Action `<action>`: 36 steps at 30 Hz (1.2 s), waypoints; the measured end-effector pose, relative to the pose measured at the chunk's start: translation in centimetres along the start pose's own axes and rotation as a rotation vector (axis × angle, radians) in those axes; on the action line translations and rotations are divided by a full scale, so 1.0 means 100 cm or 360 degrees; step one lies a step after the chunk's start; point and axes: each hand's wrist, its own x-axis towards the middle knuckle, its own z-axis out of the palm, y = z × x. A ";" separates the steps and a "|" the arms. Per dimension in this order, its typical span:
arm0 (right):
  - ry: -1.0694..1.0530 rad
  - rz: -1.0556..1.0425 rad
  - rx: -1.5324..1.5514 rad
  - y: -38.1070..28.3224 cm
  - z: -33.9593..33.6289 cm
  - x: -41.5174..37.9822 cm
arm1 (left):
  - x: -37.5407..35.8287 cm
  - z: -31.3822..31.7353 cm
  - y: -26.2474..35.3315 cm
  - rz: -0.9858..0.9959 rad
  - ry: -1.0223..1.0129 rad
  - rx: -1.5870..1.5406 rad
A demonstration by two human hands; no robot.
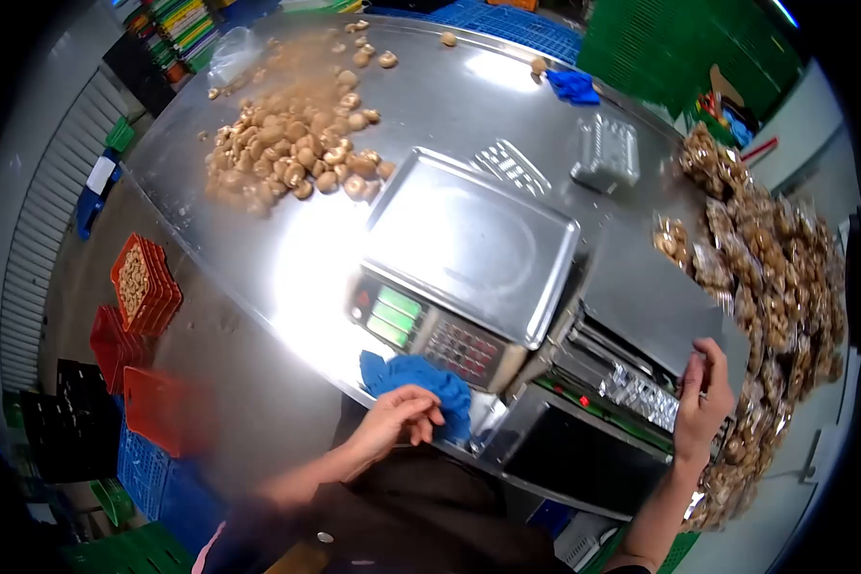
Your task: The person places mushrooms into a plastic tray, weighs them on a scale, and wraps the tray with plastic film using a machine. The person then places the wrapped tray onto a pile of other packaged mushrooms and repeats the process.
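Observation:
Over the blue cloth (429, 375) at the table's front edge is my left hand (404, 418), its fingers loosely bent and nothing seen in them. My right hand (706, 402) is at the right end of a wrapping machine (655, 297), fingers half curled beside its grey plate, with a gap between thumb and fingers. Shiny crinkled clear plastic (641, 397) lies in the machine, just left of that hand. Between the hands, a weighing scale (469, 253) with a bare steel pan shows green displays.
A heap of mushrooms (292, 148) covers the steel table's (249, 258) far left. Clear plastic trays (606, 153) and a blue crumpled item (573, 87) lie behind the scale. Bagged mushrooms (775, 268) pile up on the right. Red crates (148, 287) stand on the floor at left.

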 end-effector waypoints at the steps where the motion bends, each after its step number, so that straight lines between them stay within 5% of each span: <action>1: -0.0007 -0.0066 0.0001 -0.021 0.016 0.009 | 0.005 -0.023 0.012 0.0096 0.0083 0.0015; 7: -0.0377 -0.0031 0.0026 -0.129 0.126 0.049 | 0.026 -0.179 0.111 0.0608 0.0721 -0.0029; 9: -0.0491 0.0000 -0.0008 -0.149 0.170 0.070 | 0.017 -0.200 0.161 0.0550 0.0866 -0.0162; 10: -0.0515 -0.0013 -0.0027 -0.156 0.192 0.082 | 0.026 -0.245 0.163 0.0733 0.0790 0.0528; 13: -0.0322 -0.0235 -0.0025 -0.147 0.264 0.128 | 0.038 -0.302 0.188 0.0573 0.0832 0.0122; 16: -0.0208 -0.0242 -0.0210 -0.122 0.318 0.186 | 0.037 -0.318 0.209 0.1194 0.0637 0.1203; 19: -0.0361 -0.0024 -0.0493 -0.062 0.366 0.234 | 0.045 -0.337 0.209 0.0947 0.0835 0.0772; 21: -0.0577 0.0010 -0.0708 -0.026 0.391 0.250 | 0.045 -0.343 0.214 0.0479 0.0862 0.0003; 23: -0.0791 0.0036 -0.0839 -0.003 0.413 0.268 | 0.057 -0.346 0.189 0.0729 0.1005 0.0730; 27: -0.1019 0.0048 -0.0842 0.033 0.446 0.279 | 0.072 -0.348 0.177 0.0455 0.0947 0.0596; 36: -0.0920 -0.0014 -0.0898 -0.032 0.431 0.284 | 0.117 -0.310 0.187 0.0295 0.0646 0.0591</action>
